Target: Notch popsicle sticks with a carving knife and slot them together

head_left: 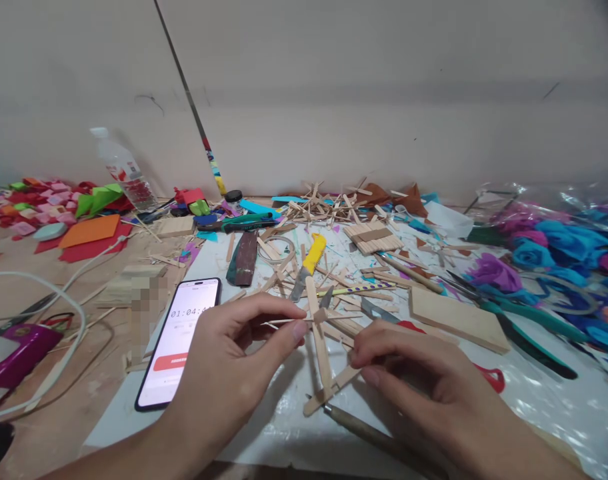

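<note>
Between my hands is a small popsicle-stick assembly. Its long popsicle stick [320,353] runs away from me, with a small wooden piece [320,315] crossing near the far end. My left hand [234,360] is closed, thumb and forefinger pinching a thin wooden stick [280,323] at that crossing. At the near end lies a crosswise popsicle stick [324,397]. My right hand [419,380] is closed too, pinching this stick's right end. Beneath the assembly rests a wooden-handled carving tool [364,430]. Behind it lies a yellow-handled knife [311,257].
Left of my left hand is a phone [157,383] showing a timer. A purple glue gun [21,363] lies far left. Green-handled pliers [534,340] and a wooden block [457,317] sit to the right. Loose sticks [319,203] and a water bottle [127,170] are near the wall.
</note>
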{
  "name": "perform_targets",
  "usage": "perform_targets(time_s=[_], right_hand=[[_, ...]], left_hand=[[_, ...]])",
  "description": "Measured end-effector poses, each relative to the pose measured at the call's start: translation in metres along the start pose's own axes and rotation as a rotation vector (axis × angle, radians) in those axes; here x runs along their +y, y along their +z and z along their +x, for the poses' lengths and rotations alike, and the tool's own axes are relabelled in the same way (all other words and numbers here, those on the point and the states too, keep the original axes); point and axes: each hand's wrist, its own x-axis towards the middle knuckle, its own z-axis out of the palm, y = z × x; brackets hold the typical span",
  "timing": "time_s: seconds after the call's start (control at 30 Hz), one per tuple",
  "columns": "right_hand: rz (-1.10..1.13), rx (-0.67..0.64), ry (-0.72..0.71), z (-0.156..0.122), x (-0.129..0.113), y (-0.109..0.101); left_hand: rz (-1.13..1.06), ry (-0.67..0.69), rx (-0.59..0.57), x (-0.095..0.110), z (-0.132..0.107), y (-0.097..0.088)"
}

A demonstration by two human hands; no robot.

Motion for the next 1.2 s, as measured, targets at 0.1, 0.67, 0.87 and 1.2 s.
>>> perform_targets(time_s=[0.1,0.67,0.87,1.2], right_hand=[[0.003,-0.015,0.017,0.001,0.003,0.002],[-0.085,-0.095,0.104,0.0,0.012,0.003],[-0.086,0.002,-0.007,0.002,0.008,0.002],[0.699,-0.287,0.384,-0.011,-0.017,0.033]], left_hand=[[-0.014,0.016,-0.017,-0.001,-0.001,0.001],[-0.078,-0.065,-0.003,0.006,-0.001,0.002],[-0.068,-0.06,-0.002,0.005,-0.002,0.001],[0.215,0.279,-0.075,-0.006,-0.015,0.013]])
